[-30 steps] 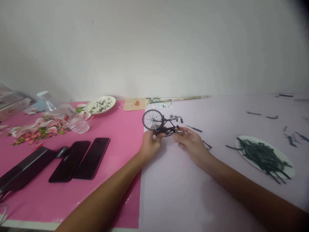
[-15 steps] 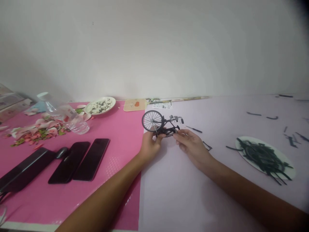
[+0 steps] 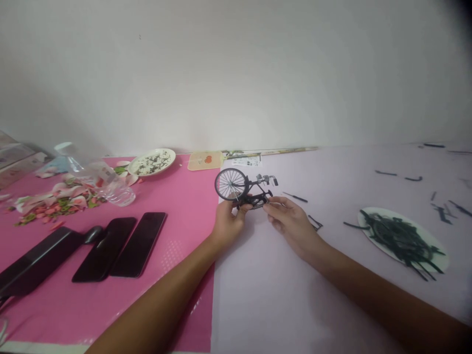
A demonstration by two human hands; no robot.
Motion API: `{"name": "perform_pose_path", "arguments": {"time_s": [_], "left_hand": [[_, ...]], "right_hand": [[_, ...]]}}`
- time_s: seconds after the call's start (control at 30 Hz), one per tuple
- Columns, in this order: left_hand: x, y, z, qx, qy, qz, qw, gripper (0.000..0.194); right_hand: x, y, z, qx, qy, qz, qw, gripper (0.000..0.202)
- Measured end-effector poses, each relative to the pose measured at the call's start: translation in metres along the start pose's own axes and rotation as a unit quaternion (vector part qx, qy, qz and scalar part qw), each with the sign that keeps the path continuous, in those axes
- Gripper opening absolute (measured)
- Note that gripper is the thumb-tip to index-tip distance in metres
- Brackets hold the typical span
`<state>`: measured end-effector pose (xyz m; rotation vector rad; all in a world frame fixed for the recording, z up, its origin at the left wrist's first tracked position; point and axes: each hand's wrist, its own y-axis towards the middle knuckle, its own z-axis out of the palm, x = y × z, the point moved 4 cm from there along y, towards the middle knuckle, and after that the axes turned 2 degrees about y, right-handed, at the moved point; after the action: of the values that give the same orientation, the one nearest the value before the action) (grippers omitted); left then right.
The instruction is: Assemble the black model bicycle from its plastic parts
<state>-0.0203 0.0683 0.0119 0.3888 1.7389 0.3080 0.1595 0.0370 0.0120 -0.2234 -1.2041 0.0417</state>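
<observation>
rn l fingers (image 3: 242,211) clamp mini bike (image 3: 252,199) low by its wheel (image 3: 231,184), r fingers (image 3: 276,211) pinched on its r end

Wall (image 3: 236,73): plain, pale grey, with small dark marks (image 3: 139,37) high on the left
Desk (image 3: 258,314): its far edge against the wall
Pink surface (image 3: 184,191): left part, with white glints
Lilac surface (image 3: 332,179): right part, joining the pink along a seam
Light: soft, dim

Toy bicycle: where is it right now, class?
In the head view, the toy bicycle is near the middle, held by the left hand and right hand, just left of the screwdriver.
</observation>
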Motion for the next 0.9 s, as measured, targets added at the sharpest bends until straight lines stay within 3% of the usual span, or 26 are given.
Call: {"name": "perform_pose_path", "arguments": {"time_s": [0.9], "left_hand": [[0.0057,-0.0005,0.0014,-0.008,-0.043,0.001,0.999,0.019]], "right_hand": [[-0.0007,0.0006,-0.0001,0.017,0.007,0.031,0.999,0.041]]}}
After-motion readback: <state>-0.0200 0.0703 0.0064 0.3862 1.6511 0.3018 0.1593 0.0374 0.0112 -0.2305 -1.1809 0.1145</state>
